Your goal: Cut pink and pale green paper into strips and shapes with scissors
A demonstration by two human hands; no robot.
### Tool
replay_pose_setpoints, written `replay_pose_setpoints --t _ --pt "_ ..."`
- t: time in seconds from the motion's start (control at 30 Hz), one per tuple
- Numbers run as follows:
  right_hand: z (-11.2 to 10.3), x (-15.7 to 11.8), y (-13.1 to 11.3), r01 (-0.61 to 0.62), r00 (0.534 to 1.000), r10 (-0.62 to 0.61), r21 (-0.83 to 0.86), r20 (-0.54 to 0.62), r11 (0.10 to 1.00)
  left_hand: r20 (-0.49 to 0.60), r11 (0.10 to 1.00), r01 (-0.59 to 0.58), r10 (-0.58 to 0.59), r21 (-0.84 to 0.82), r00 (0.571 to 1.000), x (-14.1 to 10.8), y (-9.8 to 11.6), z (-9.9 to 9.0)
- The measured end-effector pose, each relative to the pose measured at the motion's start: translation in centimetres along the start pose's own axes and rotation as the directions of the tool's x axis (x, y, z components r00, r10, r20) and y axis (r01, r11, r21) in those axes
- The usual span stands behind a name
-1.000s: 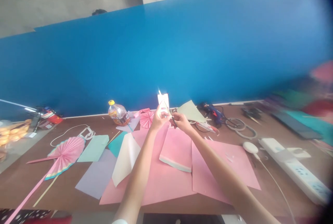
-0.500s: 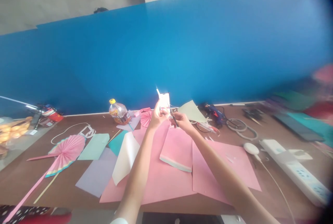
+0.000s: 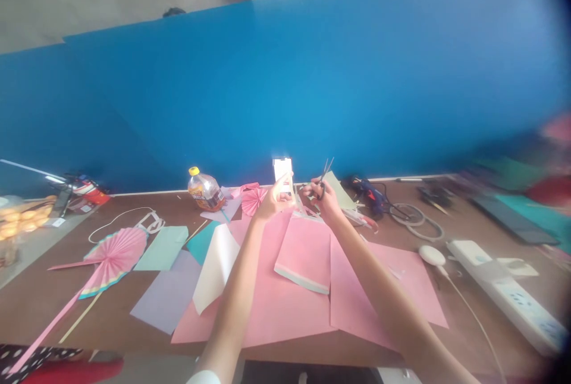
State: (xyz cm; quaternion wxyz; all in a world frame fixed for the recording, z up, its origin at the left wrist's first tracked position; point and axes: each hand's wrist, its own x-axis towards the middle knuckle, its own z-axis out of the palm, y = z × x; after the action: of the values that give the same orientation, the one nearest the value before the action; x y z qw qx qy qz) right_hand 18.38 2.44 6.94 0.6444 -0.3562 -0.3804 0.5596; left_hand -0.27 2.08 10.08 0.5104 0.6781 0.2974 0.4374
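My left hand (image 3: 271,202) is closed in a pinch over the far part of the pink paper. A narrow pale strip (image 3: 296,198) runs down from its fingertips; its material is too blurred to tell. My right hand (image 3: 327,199), just to the right, grips a pair of scissors (image 3: 328,169) by the handles, blades pointing up and slightly apart. Behind my left fingers stands a bright white upright rectangle (image 3: 281,169), perhaps a phone screen. Below the hands lies a pink folded sheet with a pale edge (image 3: 306,253), on larger pink paper (image 3: 285,324).
A bottle with a yellow cap (image 3: 204,191) and a pink pleated fan (image 3: 116,256) are on the left. On the right lie a blue glue gun (image 3: 371,197), a white round-headed cable (image 3: 432,255) and a power strip (image 3: 504,292). A blue wall (image 3: 285,87) rises behind.
The scissors in my right hand have moved right, away from my left hand, and their blades now point up. The strip at my left hand has swung from upright to hanging down.
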Motion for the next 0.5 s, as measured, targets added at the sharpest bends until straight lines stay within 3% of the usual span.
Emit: replay_pose_setpoints --t 0.17,0.5 --pt "0.7 -0.7 -0.1 0.05 0.998 -0.046 -0.117 0.033 0.992 0.079 1.0 0.016 -0.014 -0.024 0.997 0.2 -0.3 0.6" --pt "0.5 -0.7 -0.5 0.075 0.997 -0.077 -0.123 -0.016 0.99 0.198 0.994 0.094 -0.081 -0.057 0.977 0.1 -0.8 1.5"
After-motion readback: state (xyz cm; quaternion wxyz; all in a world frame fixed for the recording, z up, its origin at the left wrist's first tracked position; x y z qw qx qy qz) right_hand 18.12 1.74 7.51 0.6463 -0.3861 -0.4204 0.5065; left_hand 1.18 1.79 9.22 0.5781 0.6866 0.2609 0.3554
